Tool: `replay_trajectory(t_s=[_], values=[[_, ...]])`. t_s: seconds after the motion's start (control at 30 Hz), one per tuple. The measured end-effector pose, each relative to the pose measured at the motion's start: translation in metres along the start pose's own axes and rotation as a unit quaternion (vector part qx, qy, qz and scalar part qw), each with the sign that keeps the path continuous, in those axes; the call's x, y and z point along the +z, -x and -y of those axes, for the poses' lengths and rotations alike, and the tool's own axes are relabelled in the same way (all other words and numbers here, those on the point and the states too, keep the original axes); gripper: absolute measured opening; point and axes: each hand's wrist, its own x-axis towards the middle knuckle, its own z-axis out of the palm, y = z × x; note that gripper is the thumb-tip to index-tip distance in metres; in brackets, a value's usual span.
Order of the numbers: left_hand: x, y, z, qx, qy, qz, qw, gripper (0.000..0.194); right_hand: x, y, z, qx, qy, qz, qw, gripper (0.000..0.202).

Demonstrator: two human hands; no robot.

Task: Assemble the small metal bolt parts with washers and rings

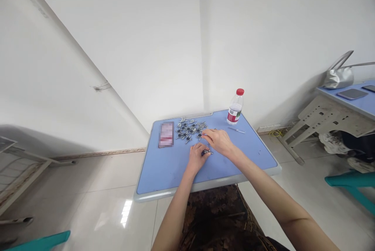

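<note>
My left hand [198, 157] rests low over the blue desk [172, 173], its fingers curled round a small silver metal part [207, 151] with a thin rod-like end. Just above and to the right, my right hand [220, 140] is bent with thumb and fingertips pinched together. Whatever those fingertips hold is too small to make out. Beyond both hands lies a loose pile of small silver metal pieces with round black parts [188, 129], near the desk's far edge. The right fingertips come close to the pile's right side.
A phone [166, 134] lies left of the pile. A clear bottle with a red cap [234, 107] stands at the back right, with a thin pen-like tool [236, 130] before it. Behind is a white wall. Another desk [363, 100] at right bears a silver bag [339, 77].
</note>
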Motion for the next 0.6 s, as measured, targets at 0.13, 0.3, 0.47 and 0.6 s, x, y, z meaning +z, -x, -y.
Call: replay_trajectory(t_s=[0.13, 0.3, 0.47, 0.6], values=[[0.001, -0.001, 0.001, -0.003, -0.004, 0.000, 1.000, 0.009, -0.009, 0.006, 0.006, -0.022, 0.034, 0.042, 0.998, 0.030], [0.001, -0.001, 0.000, -0.002, -0.005, 0.003, 1.000, 0.010, -0.014, 0.006, 0.001, -0.008, 0.012, 0.047, 0.999, 0.029], [0.000, 0.000, 0.000, 0.001, -0.009, 0.003, 1.000, 0.010, -0.015, 0.000, 0.001, 0.015, 0.041, 0.042, 0.998, 0.021], [0.000, -0.001, 0.001, 0.001, -0.014, 0.003, 1.000, 0.008, -0.018, 0.005, 0.006, -0.005, 0.064, 0.068, 0.996, 0.025]])
